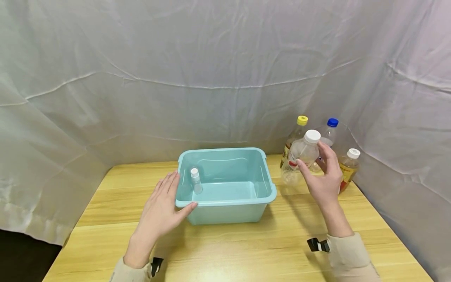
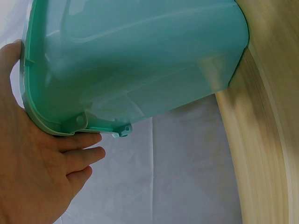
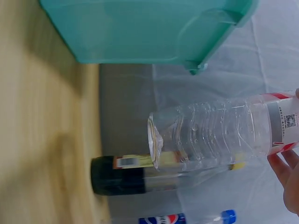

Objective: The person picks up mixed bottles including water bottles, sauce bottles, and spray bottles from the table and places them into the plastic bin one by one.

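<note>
In the head view my right hand (image 1: pixel 325 182) grips a clear plastic bottle (image 1: pixel 303 152) with a white cap around its upper part, where a red and white label sits. The right wrist view shows the bottle's ridged lower half (image 3: pixel 210 133) raised off the table. My left hand (image 1: pixel 160 213) rests against the front left corner of a light blue plastic tub (image 1: pixel 230 203), thumb at the front rim and fingers extended along the left side. Inside the tub, a small clear bottle (image 1: pixel 195 182) with a white cap leans at the left end.
Behind the held bottle stand a yellow-capped bottle (image 1: pixel 296 134) with dark contents and a blue-capped clear bottle (image 1: pixel 329 134). A white-capped bottle (image 1: pixel 349 172) with amber liquid is partly behind my right hand. Grey cloth (image 1: pixel 211 113) hangs around the wooden table (image 1: pixel 239 250).
</note>
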